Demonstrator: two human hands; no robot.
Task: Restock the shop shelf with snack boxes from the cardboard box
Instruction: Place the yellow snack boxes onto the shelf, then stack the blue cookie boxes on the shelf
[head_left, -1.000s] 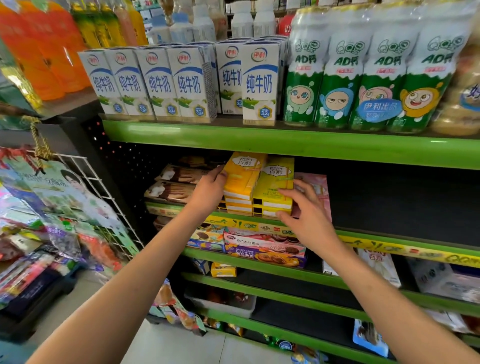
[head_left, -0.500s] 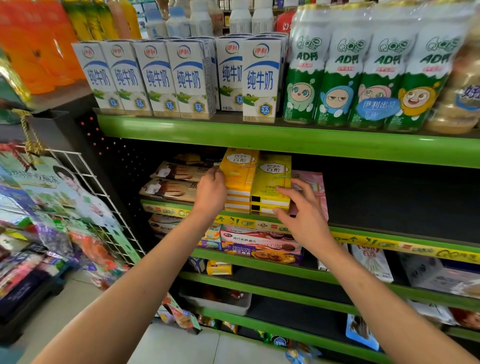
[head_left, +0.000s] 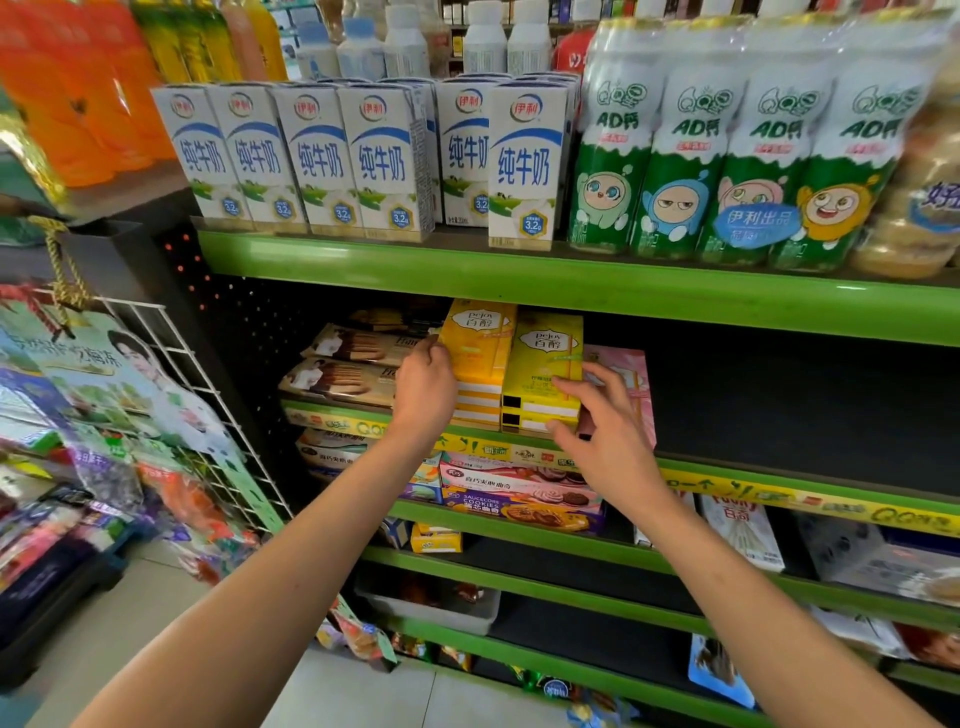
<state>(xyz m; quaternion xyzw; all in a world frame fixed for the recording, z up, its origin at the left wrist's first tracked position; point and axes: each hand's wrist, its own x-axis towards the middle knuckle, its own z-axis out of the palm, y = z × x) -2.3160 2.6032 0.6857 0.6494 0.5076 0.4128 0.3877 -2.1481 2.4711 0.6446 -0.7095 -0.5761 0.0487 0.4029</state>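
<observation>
Head view: my left hand (head_left: 426, 387) grips the orange snack-box stack (head_left: 480, 358); right hand (head_left: 605, 431), fingers spread loose, touches the yellow stack (head_left: 543, 371). Both on shelf (head_left: 779, 480); right side bare, cardboard box unseen

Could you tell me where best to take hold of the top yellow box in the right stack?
Probably by its long side edges, from the front: the yellow box lies flat, end facing out, orange stack tight on its left, right hand already there.
</observation>
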